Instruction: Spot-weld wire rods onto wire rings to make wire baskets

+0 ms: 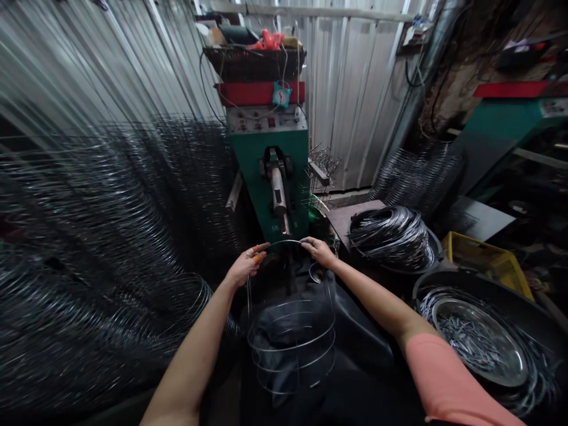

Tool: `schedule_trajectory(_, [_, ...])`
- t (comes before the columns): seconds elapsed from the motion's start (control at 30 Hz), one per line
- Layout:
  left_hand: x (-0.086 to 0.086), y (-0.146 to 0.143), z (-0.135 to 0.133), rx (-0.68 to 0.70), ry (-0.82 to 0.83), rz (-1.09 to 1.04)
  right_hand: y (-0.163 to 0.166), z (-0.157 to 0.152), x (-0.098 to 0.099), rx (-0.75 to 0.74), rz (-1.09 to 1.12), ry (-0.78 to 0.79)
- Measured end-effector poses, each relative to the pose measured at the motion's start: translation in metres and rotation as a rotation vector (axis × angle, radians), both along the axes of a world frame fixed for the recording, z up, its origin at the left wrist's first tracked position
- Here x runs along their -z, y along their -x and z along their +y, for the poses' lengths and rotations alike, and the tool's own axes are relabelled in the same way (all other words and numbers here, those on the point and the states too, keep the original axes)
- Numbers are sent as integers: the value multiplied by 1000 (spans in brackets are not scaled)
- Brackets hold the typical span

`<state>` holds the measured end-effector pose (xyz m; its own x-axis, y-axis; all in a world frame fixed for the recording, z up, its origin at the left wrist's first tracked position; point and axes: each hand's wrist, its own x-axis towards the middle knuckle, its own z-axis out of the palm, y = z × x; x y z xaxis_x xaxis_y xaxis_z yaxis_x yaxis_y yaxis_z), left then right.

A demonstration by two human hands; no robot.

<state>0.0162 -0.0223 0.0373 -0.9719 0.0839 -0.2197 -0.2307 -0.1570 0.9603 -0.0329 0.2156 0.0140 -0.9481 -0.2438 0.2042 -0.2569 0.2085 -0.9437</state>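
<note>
Between my two hands runs a thin curved wire (285,241), just under the tip of the pale rod-like arm (278,189) on a green machine (248,160). My left hand (246,264), with orange coverings on some fingers, pinches the wire's left side. On its right side, the fingers of my right hand (320,251) are closed on it. Below, over my dark-covered lap, is a round wire frame (293,348) with several hoops. Thin upright wires rise from it toward both hands; whether they join the held wire is unclear.
Tall stacks of wire hoops (133,207) crowd the left side. To the right are a basin of bundled wires (394,236), a large black tub (426,284) holding a bowl of short metal pieces (470,343), and a yellow crate (488,260). Another green machine (497,130) stands farther right.
</note>
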Motion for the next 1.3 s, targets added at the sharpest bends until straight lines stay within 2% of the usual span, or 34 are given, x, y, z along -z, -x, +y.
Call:
schedule_trajectory(0.17, [24, 13, 0, -49, 127, 146, 15, 0, 25, 29, 86, -169])
schedule_trajectory(0.27, [33, 24, -2, -29, 313, 246, 21, 1, 29, 20, 161, -388])
schedule_trajectory(0.4, [40, 35, -5, 13, 537, 359, 24, 0, 23, -34, 271, -754])
schedule_trajectory(0.53, [42, 43, -6, 112, 761, 524, 26, -4, 12, -125, 294, -1150])
schedule_trajectory(0.63, [43, 48, -6, 165, 924, 615, 26, -8, 5, -167, 301, -1308])
schedule_trajectory(0.73, [47, 53, -7, 164, 999, 662, 26, -12, 3, -187, 313, -1358])
schedule_trajectory(0.87, [51, 60, -9, 182, 1033, 648, 31, -17, 5, -194, 303, -1345])
schedule_trajectory(1.1, [47, 76, -5, 214, 860, 540, 55, -17, 0, -180, 219, -1216])
schedule_trajectory(1.3, [39, 92, -2, 221, 837, 493, 76, -15, -3, -202, 176, -1077])
